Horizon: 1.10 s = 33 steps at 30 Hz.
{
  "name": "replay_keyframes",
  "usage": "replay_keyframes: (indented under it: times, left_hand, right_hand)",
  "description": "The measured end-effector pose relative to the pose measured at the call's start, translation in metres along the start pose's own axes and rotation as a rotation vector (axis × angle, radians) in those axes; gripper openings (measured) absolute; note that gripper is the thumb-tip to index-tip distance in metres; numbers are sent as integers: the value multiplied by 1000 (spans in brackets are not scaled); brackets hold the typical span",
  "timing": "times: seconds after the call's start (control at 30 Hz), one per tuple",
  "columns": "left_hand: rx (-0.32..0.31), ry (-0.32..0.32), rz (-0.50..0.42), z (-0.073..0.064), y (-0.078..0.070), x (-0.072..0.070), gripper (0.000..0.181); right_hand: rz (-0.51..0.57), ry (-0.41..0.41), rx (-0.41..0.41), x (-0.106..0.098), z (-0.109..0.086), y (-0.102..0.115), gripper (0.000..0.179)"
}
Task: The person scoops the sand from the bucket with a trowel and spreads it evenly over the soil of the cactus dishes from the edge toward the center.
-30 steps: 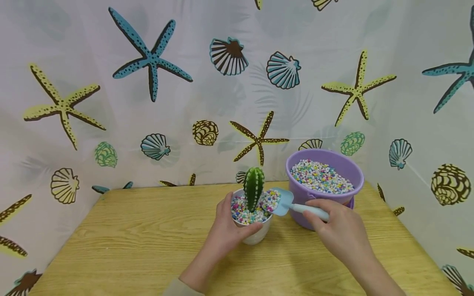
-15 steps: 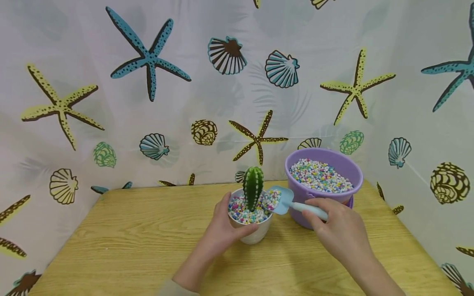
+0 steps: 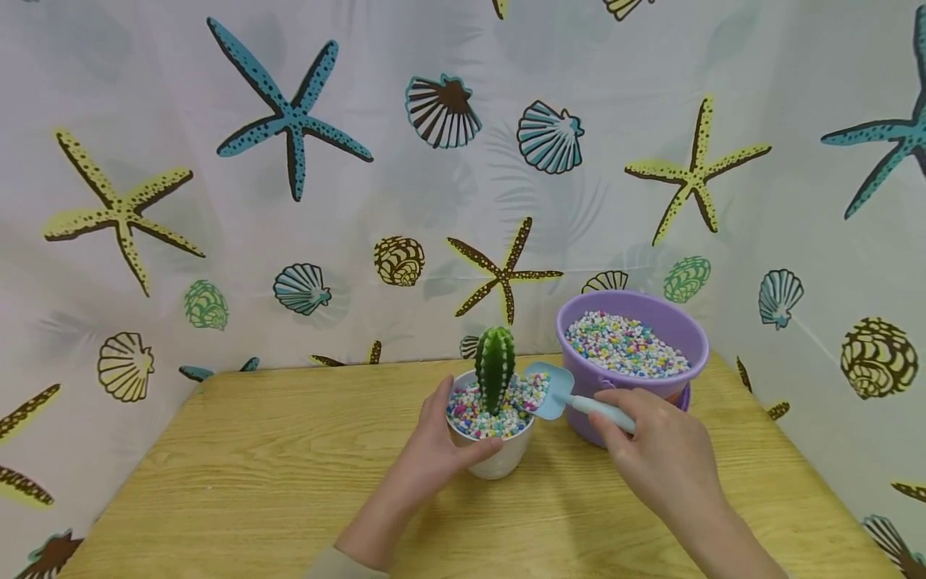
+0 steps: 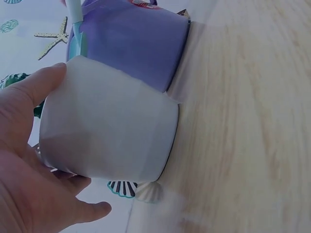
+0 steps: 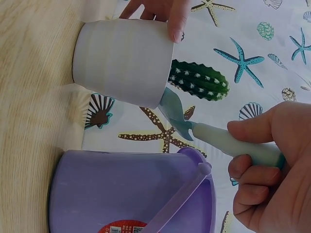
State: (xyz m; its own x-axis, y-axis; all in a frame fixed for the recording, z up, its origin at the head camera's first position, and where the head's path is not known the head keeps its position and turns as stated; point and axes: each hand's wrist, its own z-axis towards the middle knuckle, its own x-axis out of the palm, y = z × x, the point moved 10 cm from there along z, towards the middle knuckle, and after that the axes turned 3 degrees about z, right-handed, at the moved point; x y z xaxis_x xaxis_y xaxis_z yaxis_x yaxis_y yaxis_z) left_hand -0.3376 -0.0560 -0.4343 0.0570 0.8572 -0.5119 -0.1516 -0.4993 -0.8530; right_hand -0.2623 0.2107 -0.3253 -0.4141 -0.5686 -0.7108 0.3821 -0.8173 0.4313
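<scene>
A green cactus (image 3: 495,370) stands upright in a white pot (image 3: 493,462) filled with colourful pellets (image 3: 477,418). My left hand (image 3: 441,450) holds the pot at its left side, the thumb across the front near the rim and fingers round the back. In my right hand (image 3: 661,450) is the pale handle of a small blue trowel (image 3: 555,392). Its blade lies over the pot's right rim beside the cactus, with pellets on its front part. The right wrist view shows the trowel blade (image 5: 174,111) touching or very near the rim; the pot hides its tip.
A purple bucket (image 3: 589,418), with more colourful pellets (image 3: 625,346) inside, stands just right of the pot. Both rest on a wooden table (image 3: 289,466). A white curtain (image 3: 347,201) printed with starfish and shells hangs behind and at the sides.
The pot's left rim has shifted slightly left with my left hand. My right hand has barely moved on the trowel handle. Pellets remain on the blade.
</scene>
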Motion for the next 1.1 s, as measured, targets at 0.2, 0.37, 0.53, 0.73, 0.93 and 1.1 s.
replay_keyframes:
  times: [0.2, 0.37, 0.53, 0.73, 0.93, 1.1]
  left_hand:
    - [13, -53, 13, -2, -4, 1, 130]
    - [-12, -12, 42, 2, 0, 0, 132]
    - [1, 51, 14, 6, 2, -1, 131]
    - [1, 17, 5, 6, 4, 1, 131]
    - [6, -46, 14, 2, -2, 2, 129]
    - [-10, -6, 31, 3, 0, 2, 130]
  right_hand:
    - [-16, -12, -13, -1, -1, 2, 23]
    - [-19, -28, -31, -1, -2, 4, 23]
    - [-26, -37, -39, -1, -2, 6, 23]
    - [-58, -57, -70, -2, -3, 9, 23]
    - [-77, -84, -102, -3, -4, 12, 25]
    - [-88, -90, -113, -3, -5, 14, 25]
